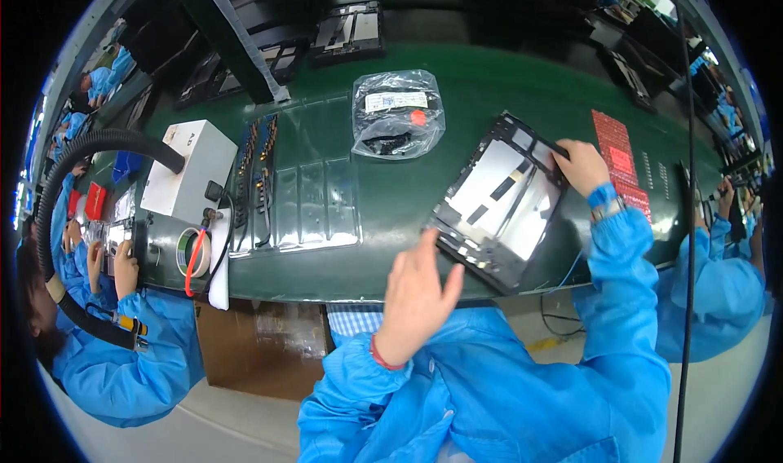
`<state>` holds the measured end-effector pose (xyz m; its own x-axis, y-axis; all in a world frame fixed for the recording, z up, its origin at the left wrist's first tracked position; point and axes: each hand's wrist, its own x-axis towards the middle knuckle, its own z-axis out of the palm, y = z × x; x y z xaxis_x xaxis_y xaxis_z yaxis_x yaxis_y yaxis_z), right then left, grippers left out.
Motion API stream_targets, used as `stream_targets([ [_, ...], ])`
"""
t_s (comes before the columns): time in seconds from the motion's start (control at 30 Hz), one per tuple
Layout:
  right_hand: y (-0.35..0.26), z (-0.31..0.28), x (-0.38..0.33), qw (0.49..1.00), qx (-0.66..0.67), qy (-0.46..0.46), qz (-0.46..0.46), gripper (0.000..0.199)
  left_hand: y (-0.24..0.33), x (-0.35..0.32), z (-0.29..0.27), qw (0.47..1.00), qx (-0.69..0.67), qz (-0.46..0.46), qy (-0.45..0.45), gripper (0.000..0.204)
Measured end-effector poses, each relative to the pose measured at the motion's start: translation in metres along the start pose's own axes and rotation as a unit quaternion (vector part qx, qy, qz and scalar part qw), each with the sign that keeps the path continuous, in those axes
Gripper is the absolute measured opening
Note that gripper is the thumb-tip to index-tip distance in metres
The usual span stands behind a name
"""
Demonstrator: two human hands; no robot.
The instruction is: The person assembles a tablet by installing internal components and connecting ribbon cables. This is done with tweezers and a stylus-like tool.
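An opened tablet [522, 239] with a black frame, silvery inner plates and dark strips lies at a slant in front of me on the green bench. My right hand [583, 168] grips its upper right edge, thumb over the rim; the fingers beneath are partly hidden. At the tablet's lower left corner is my left hand [418, 296], its fingers apart and the index fingertip at the frame's edge. Above the tablet, to its left, lies a clear plastic bag [397, 114] with a white label, an orange-red dot and something dark inside.
To the left are a clear tray [316, 206], strips of small parts [265, 174], a white box [189, 169] with a black hose, and a tape roll [193, 253]. Red bubble-wrap [620, 161] lies at right. More tablets [348, 31] sit at the back; co-workers sit on both sides.
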<state>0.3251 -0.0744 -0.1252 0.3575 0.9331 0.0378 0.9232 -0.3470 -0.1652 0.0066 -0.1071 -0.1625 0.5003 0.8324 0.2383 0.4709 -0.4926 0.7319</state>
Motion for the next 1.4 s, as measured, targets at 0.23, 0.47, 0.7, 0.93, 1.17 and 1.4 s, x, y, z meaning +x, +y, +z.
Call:
stream_targets([
  [0.23,0.011,0.006,-0.109,0.985,0.166,0.006,-0.037,0.034,-0.004,-0.025,-0.038,0.994,0.101,-0.023,-0.026,0.055],
  [0.47,0.001,0.008,-0.139,0.977,0.200,-0.018,-0.072,0.058,-0.015,-0.027,-0.042,0.993,0.026,-0.109,-0.034,0.051],
  [0.7,-0.014,0.020,-0.149,0.981,0.162,0.002,-0.105,0.059,-0.022,-0.016,-0.048,0.993,0.064,-0.091,0.023,0.044],
  [0.93,-0.017,0.015,-0.150,0.983,0.132,-0.003,-0.126,0.057,-0.029,-0.027,-0.043,0.988,-0.021,-0.130,0.087,0.040],
  [1.17,-0.023,-0.013,-0.132,0.977,0.120,0.021,-0.173,0.030,-0.028,-0.015,-0.068,0.992,-0.011,-0.104,0.063,0.040],
  [1.4,-0.086,-0.033,-0.055,0.858,0.458,0.041,-0.229,0.017,-0.040,0.118,-0.094,0.970,0.087,0.179,0.137,0.017],
])
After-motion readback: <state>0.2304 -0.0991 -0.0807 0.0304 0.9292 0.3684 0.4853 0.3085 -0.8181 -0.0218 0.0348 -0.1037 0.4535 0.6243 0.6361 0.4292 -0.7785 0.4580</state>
